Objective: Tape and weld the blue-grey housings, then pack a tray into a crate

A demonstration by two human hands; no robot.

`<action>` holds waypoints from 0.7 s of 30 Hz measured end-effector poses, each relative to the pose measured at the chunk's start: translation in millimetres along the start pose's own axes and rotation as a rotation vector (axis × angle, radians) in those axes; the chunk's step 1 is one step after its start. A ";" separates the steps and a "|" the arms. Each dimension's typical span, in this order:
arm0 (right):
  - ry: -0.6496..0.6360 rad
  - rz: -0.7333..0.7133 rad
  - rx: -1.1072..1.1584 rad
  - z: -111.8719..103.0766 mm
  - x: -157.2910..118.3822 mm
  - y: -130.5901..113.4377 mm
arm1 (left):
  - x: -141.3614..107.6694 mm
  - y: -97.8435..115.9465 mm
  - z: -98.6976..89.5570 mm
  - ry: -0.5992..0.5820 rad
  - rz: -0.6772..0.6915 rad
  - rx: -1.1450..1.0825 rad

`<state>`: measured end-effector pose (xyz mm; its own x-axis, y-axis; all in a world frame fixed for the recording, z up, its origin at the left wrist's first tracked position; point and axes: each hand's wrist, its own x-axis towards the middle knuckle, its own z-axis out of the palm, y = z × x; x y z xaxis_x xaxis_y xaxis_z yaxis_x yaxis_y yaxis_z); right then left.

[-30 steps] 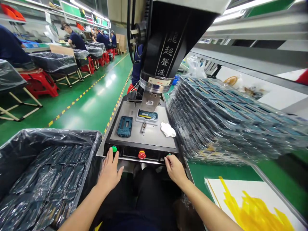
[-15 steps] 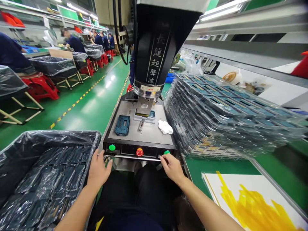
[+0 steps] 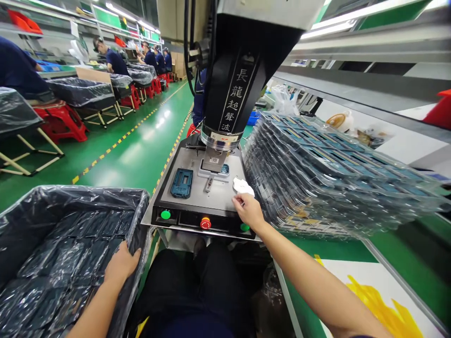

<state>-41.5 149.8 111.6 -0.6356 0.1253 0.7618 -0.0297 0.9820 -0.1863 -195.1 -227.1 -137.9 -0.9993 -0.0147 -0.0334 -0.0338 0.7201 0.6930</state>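
Observation:
My left hand point(image 3: 121, 265) is over the inner right side of a plastic-lined bin point(image 3: 144, 199), thumb apart from the fingers, with nothing seen in it. Under the clear film in the bin lie several dark parts point(image 3: 75, 256). My right hand point(image 3: 249, 210) is above the front right of the machine's metal plate point(image 3: 225, 197), its fingers curled; whether they hold anything is hidden. Just beyond its fingertips lies a crumpled white cloth point(image 3: 243, 186). A dark teal plastic case part point(image 3: 182, 183) rests on the plate's left. Under the machine's press head point(image 3: 213, 159), a pale fixture point(image 3: 222, 174) carries another teal part point(image 3: 224, 168).
A red stop button point(image 3: 205, 223) sits between two green buttons point(image 3: 165, 214) on the front panel. Tall stacked clear trays point(image 3: 317, 178) of teal parts stand close on the right. A white board with yellow strips point(image 3: 380, 300) lies front right. Co-workers point(image 3: 116, 61) sit far left.
My left hand has moved from the machine's front left corner down and left over the bin. My right hand has risen from the right green button toward the white cloth. The view has shifted slightly.

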 end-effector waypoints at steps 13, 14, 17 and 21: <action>-0.164 0.227 -0.304 37.1 125.7 -30.7 | 23.2 -14.3 16.6 -0.049 0.025 0.065; -0.175 0.240 -0.311 39.8 128.6 -30.9 | 28.6 -17.7 20.6 -0.044 0.038 0.060; -0.198 0.265 -0.327 45.4 133.9 -32.0 | 41.0 -26.7 30.9 -0.042 0.047 0.043; -0.213 0.268 -0.351 47.1 137.7 -34.1 | 48.0 -33.9 39.0 -0.013 0.065 0.007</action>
<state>-164.4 126.9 193.6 -0.7301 0.3841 0.5652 0.3946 0.9122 -0.1102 -241.4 -225.2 -191.1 -0.9991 0.0414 0.0018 0.0313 0.7244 0.6887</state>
